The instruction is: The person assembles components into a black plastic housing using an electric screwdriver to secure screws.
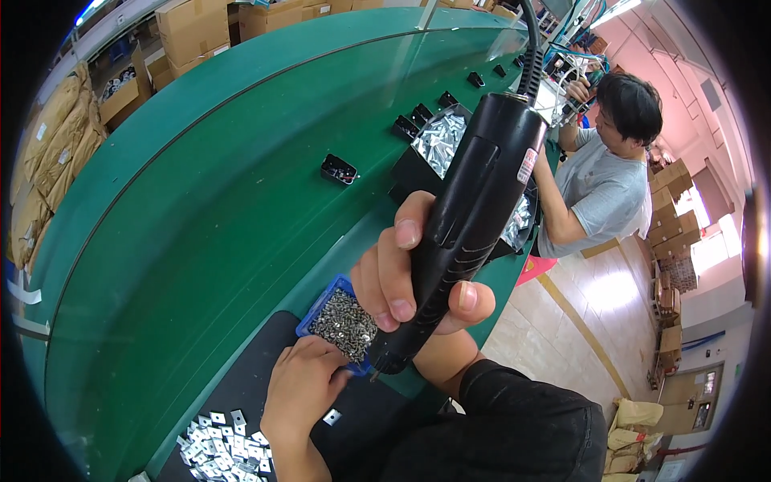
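Note:
My right hand (405,277) is wrapped round a black electric screwdriver (482,177). Its cable rises from the top end, and the thin bit points down beside a blue bin (303,324). Small metal screws (344,323) fill that bin. My left hand (301,386) rests at the near edge of the bin with its fingers curled together; the fingertips are partly hidden, so anything between them does not show. One small metal plate with a hole (332,417) lies on the black mat (265,345) beside this hand. A pile of similar plates (225,450) is to the left of my left forearm.
A green conveyor (201,201) curves past the mat, carrying a small black housing (339,169) and several more farther on. Black bins of silvery metal parts (442,140) stand beyond my right hand. A co-worker (598,177) works at the far right. Cardboard boxes (191,30) line the back.

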{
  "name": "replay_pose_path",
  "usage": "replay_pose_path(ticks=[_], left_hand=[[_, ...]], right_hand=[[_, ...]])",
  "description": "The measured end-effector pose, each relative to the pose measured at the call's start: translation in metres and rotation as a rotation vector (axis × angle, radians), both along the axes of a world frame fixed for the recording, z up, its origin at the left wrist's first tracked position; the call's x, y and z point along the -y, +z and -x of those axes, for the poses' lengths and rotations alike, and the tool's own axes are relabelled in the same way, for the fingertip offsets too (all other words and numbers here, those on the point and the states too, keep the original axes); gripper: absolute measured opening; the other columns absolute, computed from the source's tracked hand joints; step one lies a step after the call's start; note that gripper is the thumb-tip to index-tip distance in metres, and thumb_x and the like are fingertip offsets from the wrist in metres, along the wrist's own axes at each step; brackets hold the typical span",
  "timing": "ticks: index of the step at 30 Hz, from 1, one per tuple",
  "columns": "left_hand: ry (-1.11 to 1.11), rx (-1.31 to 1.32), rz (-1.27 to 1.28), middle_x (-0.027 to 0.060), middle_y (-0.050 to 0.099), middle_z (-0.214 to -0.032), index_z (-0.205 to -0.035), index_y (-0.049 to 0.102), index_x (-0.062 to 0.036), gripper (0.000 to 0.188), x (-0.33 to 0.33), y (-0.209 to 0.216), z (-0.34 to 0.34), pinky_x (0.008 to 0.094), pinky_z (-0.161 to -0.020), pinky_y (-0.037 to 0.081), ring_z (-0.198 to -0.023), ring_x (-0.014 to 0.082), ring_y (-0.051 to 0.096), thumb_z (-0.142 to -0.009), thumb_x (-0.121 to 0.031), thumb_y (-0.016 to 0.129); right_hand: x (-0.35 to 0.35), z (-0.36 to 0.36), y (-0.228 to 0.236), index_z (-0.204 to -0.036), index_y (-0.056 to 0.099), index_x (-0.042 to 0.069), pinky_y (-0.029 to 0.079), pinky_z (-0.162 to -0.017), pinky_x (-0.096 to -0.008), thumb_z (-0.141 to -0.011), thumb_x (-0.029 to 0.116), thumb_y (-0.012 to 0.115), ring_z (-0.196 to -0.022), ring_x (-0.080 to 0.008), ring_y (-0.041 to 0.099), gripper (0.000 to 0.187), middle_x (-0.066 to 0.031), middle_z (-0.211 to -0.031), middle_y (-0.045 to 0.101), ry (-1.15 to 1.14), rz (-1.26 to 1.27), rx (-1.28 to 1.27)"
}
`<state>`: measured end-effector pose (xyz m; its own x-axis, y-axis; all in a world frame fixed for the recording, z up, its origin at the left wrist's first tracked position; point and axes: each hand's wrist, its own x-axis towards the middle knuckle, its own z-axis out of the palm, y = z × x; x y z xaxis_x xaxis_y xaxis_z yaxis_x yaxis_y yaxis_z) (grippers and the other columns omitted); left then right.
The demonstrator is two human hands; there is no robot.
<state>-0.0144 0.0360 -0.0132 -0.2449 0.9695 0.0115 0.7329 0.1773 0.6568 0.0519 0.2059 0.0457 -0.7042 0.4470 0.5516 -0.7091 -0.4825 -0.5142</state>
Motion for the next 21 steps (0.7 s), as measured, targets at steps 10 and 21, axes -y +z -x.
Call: replay_pose_path(ticks=[10,21], left_hand=[[0.095,-0.094,-0.171,0.0050,0.061,-0.089,-0.093,0.066,-0.0075,0.021,-0.020,-0.009,-0.013,0.0445,-0.098,0.034,-0.094,0.0223,0.058,-0.075,-0.019,0.067],[0.090,-0.154,-0.098,0.0064,0.056,-0.104,-0.107,0.061,-0.0103,0.036,-0.027,-0.026,-0.034,0.0485,-0.102,0.028,-0.107,0.0240,0.051,-0.071,-0.011,0.063]], right_hand=[[-0.002,-0.003,0.003,-0.110,0.042,-0.003,0.046,-0.052,-0.0264,-0.066,0.039,0.069,-0.055,-0.0157,0.054,0.066,-0.0087,-0.062,0.054,-0.002,-0.009,0.096],[0.002,-0.004,0.008,-0.110,0.043,-0.002,0.046,-0.053,-0.0262,-0.067,0.041,0.070,-0.056,-0.0150,0.054,0.067,-0.0076,-0.063,0.054,0.001,-0.009,0.115]])
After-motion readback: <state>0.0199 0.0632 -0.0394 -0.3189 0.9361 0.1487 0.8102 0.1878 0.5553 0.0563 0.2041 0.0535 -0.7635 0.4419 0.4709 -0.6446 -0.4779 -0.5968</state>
